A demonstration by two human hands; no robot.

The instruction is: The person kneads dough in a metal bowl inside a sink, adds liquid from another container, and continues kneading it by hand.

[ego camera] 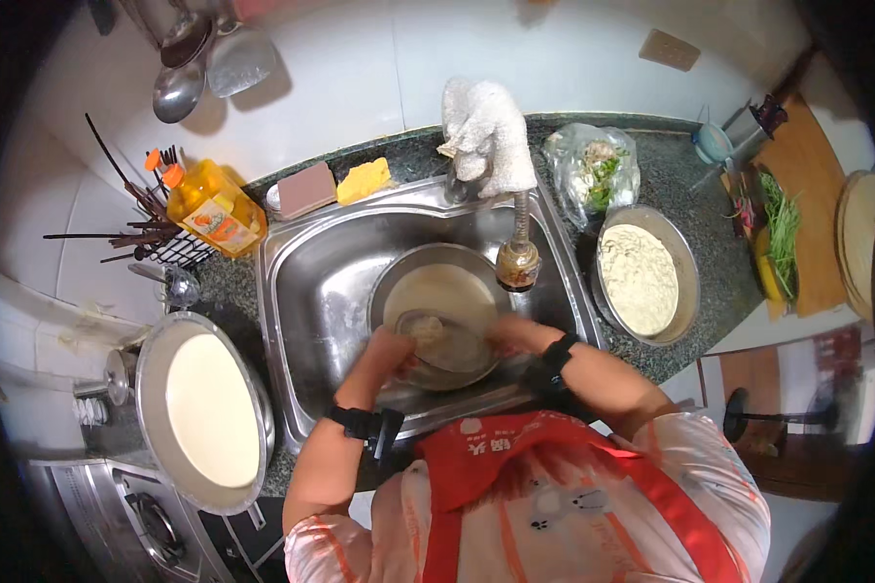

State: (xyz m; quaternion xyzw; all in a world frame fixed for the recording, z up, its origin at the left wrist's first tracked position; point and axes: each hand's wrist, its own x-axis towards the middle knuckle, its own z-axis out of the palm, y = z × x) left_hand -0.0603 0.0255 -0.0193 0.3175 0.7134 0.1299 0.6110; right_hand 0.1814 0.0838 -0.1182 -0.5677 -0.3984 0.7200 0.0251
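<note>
A metal basin (388, 280) with cloudy liquid stands in the stainless steel sink (313, 321), below the faucet (518, 266). Inside it is a smaller round vessel or strainer (456, 350), partly dipped, with a pale lump at its left side. My left hand (394, 350) grips this vessel's left rim. At its right rim is my right hand (510, 335), blurred, its fingers seemingly closed on the edge. A white cloth (488, 135) is wrapped over the faucet's upper part.
Left of the sink stands a large bowl of creamy liquid (215, 408); on the right, a bowl of pale, lumpy batter (638, 280). Behind are a yellow sponge (364, 181), orange-capped bottles (215, 211) and a plastic bag of food scraps (594, 171). Green stalks (779, 226) lie far right.
</note>
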